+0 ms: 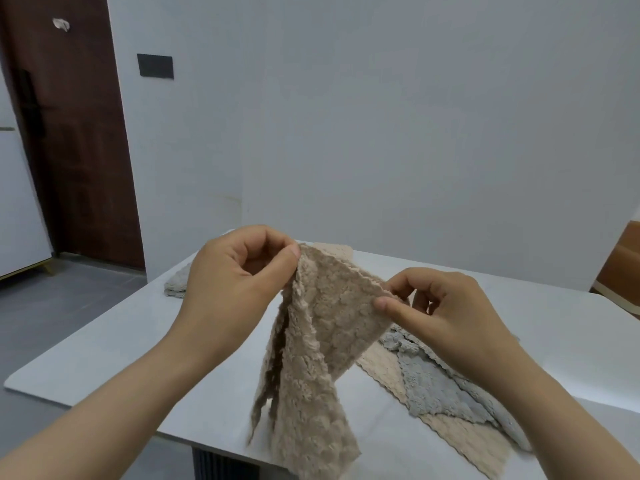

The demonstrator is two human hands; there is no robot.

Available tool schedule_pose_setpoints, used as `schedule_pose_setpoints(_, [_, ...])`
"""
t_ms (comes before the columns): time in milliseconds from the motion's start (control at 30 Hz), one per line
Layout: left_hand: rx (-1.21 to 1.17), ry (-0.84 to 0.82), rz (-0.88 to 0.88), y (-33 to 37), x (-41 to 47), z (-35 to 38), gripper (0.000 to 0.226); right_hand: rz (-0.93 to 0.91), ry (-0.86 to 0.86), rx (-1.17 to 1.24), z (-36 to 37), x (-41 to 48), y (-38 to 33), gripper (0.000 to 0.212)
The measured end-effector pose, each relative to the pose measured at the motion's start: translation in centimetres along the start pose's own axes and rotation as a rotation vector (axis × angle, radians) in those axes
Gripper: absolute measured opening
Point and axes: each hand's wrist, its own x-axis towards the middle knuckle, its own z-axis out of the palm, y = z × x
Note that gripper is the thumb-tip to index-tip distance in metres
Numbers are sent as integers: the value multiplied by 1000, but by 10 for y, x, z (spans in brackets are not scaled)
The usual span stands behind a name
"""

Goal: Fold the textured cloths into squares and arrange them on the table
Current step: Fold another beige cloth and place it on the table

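From my remote seat I see the left hand [242, 268] pinching the top corner of a beige cloth [311, 358] between thumb and curled fingers. The right hand [440, 306] pinches the same cloth's upper edge a little lower. The cloth hangs in the air above the white table [104, 341], doubled lengthwise, with its lower end over the near edge. On the table under my right arm a loose grey cloth [436, 386] lies across a flat tan cloth [460, 441]. A small grey bundle [175, 284] sits at the far left.
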Motion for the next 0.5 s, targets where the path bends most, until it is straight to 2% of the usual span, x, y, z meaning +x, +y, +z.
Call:
schedule_pose_setpoints(267, [68, 24, 29, -11, 1, -4, 15, 14, 65, 5, -8, -1, 6, 10])
schedule_pose_setpoints(500, [73, 53, 48, -17, 3, -5, 13, -33, 151, 184, -17, 2, -4, 18])
